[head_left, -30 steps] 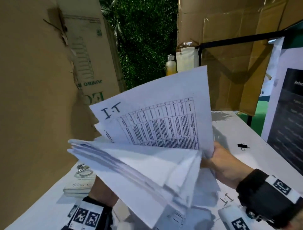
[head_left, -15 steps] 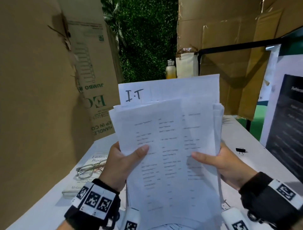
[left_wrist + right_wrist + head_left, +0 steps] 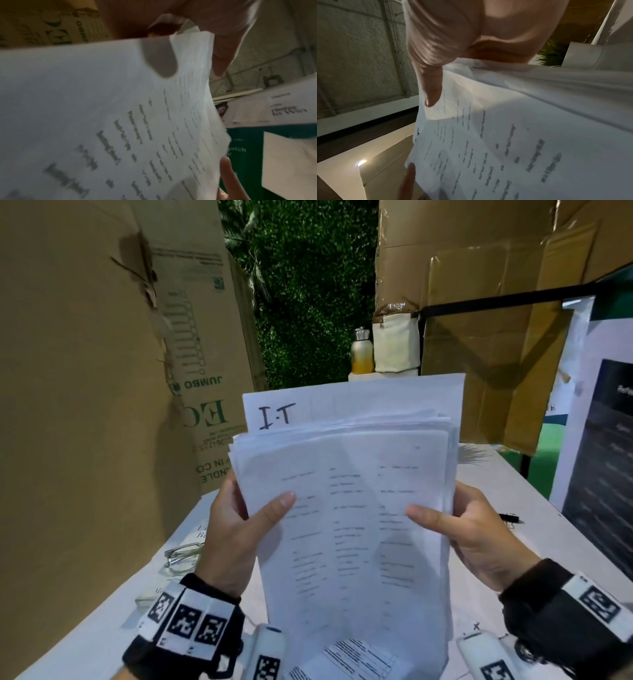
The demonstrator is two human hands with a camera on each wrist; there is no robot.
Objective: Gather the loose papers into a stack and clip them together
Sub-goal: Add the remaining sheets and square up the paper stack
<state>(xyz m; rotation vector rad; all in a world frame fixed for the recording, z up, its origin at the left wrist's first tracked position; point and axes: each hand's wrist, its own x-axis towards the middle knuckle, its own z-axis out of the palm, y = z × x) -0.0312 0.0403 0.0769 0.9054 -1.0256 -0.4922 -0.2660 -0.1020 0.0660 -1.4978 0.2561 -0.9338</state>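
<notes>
While upright above the table (image 3: 507, 474), paper stack (image 3: 349, 529) in both hands

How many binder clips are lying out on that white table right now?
1. A single black binder clip lies on the table, just beyond the right hand. The stack of papers held upright in both hands covers much of the table, so more may be hidden.

Print on papers (image 3: 346, 525) blurred, binder clip (image 3: 510, 518) half hidden by right hand (image 3: 479, 539)
</notes>
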